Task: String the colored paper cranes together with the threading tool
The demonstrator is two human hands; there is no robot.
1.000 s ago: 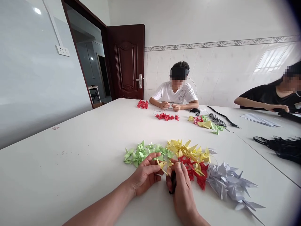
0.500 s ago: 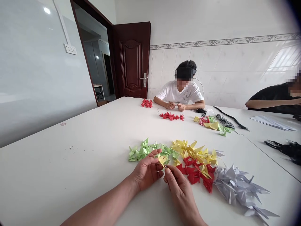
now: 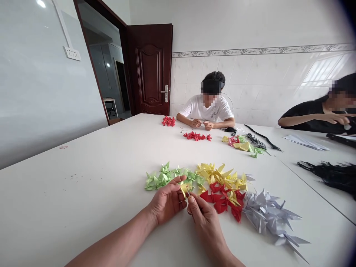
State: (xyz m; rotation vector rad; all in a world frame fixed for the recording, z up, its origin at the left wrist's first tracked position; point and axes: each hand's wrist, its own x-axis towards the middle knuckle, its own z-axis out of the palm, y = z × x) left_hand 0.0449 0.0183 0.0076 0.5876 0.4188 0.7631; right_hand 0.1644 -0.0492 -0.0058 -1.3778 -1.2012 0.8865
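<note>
Between the thumb and fingers of my left hand (image 3: pixel 166 203) is a small yellow folded-paper crane (image 3: pixel 184 190). The other fingers of that hand are curled below it. My right hand (image 3: pixel 205 218) is closed in a pinch on a thin pointed tool (image 3: pixel 188 193), whose tip meets the crane; most of it is hidden by the fingers. Just beyond my hands lie piles of green paper cranes (image 3: pixel 160 178) and yellow paper cranes (image 3: pixel 222 175). Red paper cranes (image 3: pixel 221 205) and white paper cranes (image 3: pixel 264 211) spread out to the right of my right hand.
Across the white table (image 3: pixel 97 207) a person in a white shirt (image 3: pixel 213 107) works near red cranes (image 3: pixel 196 136). Another person in black (image 3: pixel 303 113) sits at the right. Black cords or tassels (image 3: pixel 328 177) and white paper sheets (image 3: pixel 306 142) lie there too.
My view has turned slightly to the right, so everything sits further left. Both hands keep their hold on the crane and tool. The person in black shows more, one hand raised.
</note>
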